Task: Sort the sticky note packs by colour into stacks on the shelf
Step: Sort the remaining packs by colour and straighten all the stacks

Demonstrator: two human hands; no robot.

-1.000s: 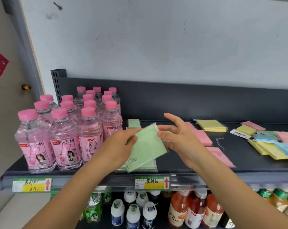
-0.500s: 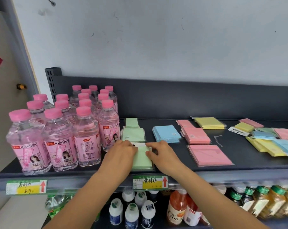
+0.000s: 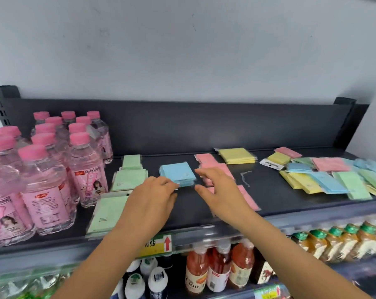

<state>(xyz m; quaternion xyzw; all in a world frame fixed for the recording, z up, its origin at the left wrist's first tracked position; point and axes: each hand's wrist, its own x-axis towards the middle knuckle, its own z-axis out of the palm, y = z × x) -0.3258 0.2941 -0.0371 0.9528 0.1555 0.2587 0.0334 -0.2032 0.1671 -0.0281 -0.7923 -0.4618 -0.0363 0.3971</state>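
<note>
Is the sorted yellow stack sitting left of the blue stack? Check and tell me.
No, the yellow stack lies to the right of the blue stack, beyond the pink packs, toward the back.

Two bare hands, one left hand (image 3: pixel 152 197) and one right hand (image 3: pixel 220 190), at centre frame over one dark shelf (image 3: pixel 269 190) bearing eight sorted stacks: three green stacks (image 3: pixel 130 179) left of centre, one blue stack (image 3: pixel 177 172) at centre, three pink stacks (image 3: pixel 206 158) just right of it, one yellow stack (image 3: pixel 236 155) above those. One mixed heap (image 3: pixel 333 178) at right, its packs too overlapped to count. One white tag (image 3: pixel 271 165). At least twelve pink-capped soda bottles (image 3: pixel 46 190) at left. Lower frame: three orange juice bottles (image 3: pixel 218 270), one price label (image 3: pixel 159 244), at least five blurred green-capped bottles (image 3: pixel 351 240) at lower right.
</note>
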